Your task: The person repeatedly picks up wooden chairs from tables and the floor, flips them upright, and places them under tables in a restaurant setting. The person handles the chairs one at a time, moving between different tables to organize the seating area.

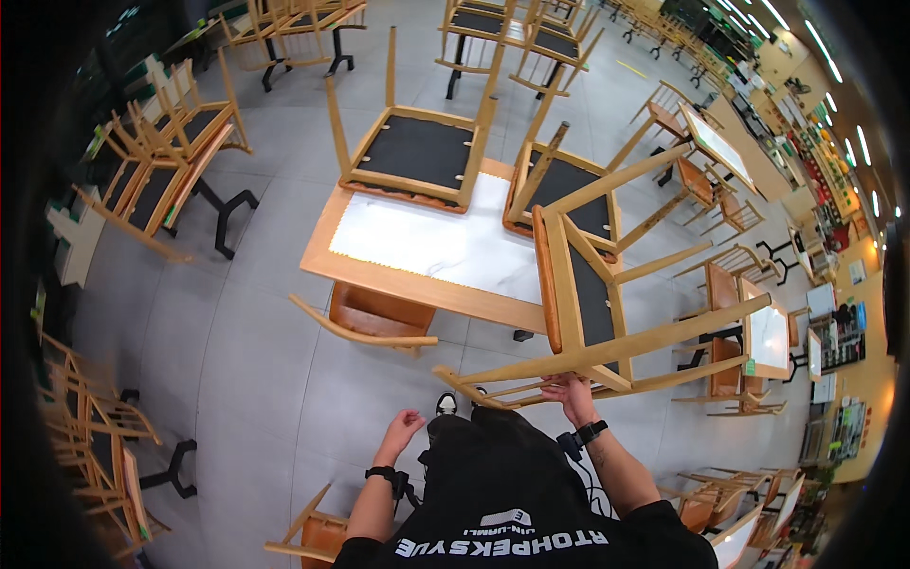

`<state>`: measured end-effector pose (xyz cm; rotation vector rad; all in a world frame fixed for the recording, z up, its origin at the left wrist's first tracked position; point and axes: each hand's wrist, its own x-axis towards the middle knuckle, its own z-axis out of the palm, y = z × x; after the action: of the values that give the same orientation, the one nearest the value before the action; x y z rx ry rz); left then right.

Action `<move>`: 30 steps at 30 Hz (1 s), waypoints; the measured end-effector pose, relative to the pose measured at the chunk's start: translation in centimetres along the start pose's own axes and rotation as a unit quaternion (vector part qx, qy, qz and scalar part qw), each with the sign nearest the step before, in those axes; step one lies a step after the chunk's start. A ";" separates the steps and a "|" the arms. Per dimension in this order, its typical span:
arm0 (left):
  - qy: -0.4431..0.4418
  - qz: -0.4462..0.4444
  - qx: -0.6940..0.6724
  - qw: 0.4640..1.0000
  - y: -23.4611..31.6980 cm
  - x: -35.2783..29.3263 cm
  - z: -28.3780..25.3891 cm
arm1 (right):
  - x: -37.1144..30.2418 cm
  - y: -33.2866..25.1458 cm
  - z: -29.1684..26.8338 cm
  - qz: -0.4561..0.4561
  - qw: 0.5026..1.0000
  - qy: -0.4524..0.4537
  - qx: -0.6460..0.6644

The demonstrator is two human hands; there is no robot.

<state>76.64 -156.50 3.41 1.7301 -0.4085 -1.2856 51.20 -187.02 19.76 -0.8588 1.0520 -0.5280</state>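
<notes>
The right hand (571,398) is holding a tilted wooden chair (590,294) by its backrest, with the fingers bending around the wood; the thumb is not showing well. The chair is lying just ahead of this hand, away from the body. Its seat is standing on edge, with the black underside and the legs facing to the right. Its long axis is running crosswise, from the left of the right hand, past its front, to farther ahead on the right. The left hand (406,429) is hanging free, fingers half curled, holding nothing, and it is being the farther one from the seat.

Ahead and to the left of the right hand, a rectangular table (417,251) is showing its white top and wooden edge. Whether the tilted chair is touching it, I cannot tell. Beyond the tilted chair, a nearer upturned chair (569,190) is leaving little room; the farther upturned chair (412,147) is resting more to the left. Ahead of the left hand, a brown-seated chair (374,311) is standing at the long edge. Wide grey floor (256,313) is extending leftward from there.
</notes>
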 end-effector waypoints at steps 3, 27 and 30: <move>-0.057 0.029 0.001 0.998 5.6 1.6 2.6 | -0.5 0.2 -1.0 -0.037 0.998 0.038 0.039; -0.171 0.328 0.101 0.923 20.2 7.9 13.4 | -3.9 1.0 -10.6 -0.083 0.955 0.149 0.244; -0.148 0.361 0.002 0.921 20.8 7.3 14.4 | -4.2 0.2 -10.2 -0.089 0.952 0.145 0.254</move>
<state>71.94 -179.38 15.56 1.1913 -1.1081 -0.9791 40.22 -187.44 19.51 -0.4248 1.0384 -1.0513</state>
